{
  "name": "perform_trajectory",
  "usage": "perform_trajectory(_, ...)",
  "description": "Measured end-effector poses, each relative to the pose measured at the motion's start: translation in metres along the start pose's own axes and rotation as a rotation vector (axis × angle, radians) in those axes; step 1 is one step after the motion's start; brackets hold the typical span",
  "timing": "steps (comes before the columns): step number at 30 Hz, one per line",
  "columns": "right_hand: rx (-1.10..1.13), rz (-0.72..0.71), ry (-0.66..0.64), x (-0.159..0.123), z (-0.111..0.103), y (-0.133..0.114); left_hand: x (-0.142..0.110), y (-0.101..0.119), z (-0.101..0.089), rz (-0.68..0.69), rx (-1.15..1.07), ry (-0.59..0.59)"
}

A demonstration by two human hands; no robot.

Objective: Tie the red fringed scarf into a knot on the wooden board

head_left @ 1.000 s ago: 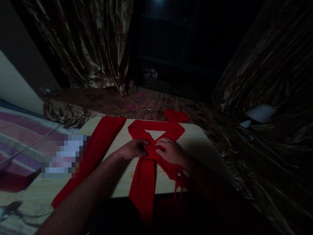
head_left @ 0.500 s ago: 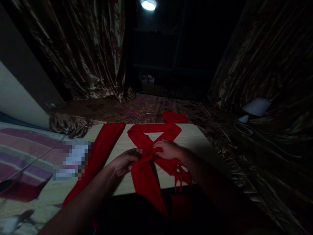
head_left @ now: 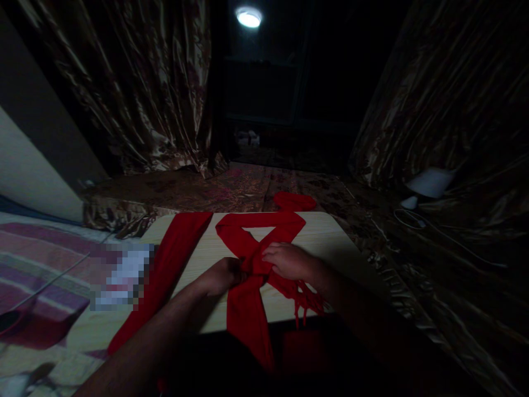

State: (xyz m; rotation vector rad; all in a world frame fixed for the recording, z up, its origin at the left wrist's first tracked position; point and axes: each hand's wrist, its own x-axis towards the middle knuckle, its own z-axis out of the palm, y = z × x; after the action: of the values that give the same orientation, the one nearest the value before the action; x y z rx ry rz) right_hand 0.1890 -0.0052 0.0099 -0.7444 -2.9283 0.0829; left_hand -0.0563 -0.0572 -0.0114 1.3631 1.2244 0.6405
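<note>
A red scarf [head_left: 248, 300] lies on a light wooden board [head_left: 326, 242], looped into a triangle with its two ends crossing. My left hand [head_left: 221, 275] is closed on the scarf at the left of the crossing. On the right of the crossing my right hand [head_left: 287, 260] is closed over the cloth. One end hangs over the board's near edge, and the fringed end [head_left: 306, 300] trails to the right under my right wrist. A second strip of red cloth [head_left: 165, 270] runs diagonally along the board's left side.
Shiny brown patterned curtains [head_left: 136, 94] hang left and right, with brown fabric on the floor behind the board. A small red piece [head_left: 295, 200] lies just beyond the far edge. A striped rug [head_left: 37, 259] is at left; a white object [head_left: 430, 182] and cable at right. A lamp [head_left: 248, 16] glows overhead.
Both hands stayed at the crossing of the scarf, shifting a little while working the cloth. The hanging end swung slightly. The view tilted up and the lamp came into sight.
</note>
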Motion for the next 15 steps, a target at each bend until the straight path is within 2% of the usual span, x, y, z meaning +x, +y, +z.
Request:
perform_trajectory(5,-0.127,0.041,0.042,-0.001,-0.006,-0.01,0.0,0.011,0.014,-0.123,-0.601,-0.018)
perform_trajectory(8,-0.157,0.126,0.065,-0.001,-0.007,-0.011,0.0,0.016,0.022,-0.175,-0.839,-0.033)
perform_trajectory(12,-0.171,0.299,0.032,-0.001,-0.009,-0.01,-0.002,0.021,0.027,-0.157,-0.851,-0.041)
perform_trajectory(15,-0.151,0.397,0.089,-0.007,-0.01,-0.007,0.0,0.017,0.023,-0.092,-0.747,-0.005)
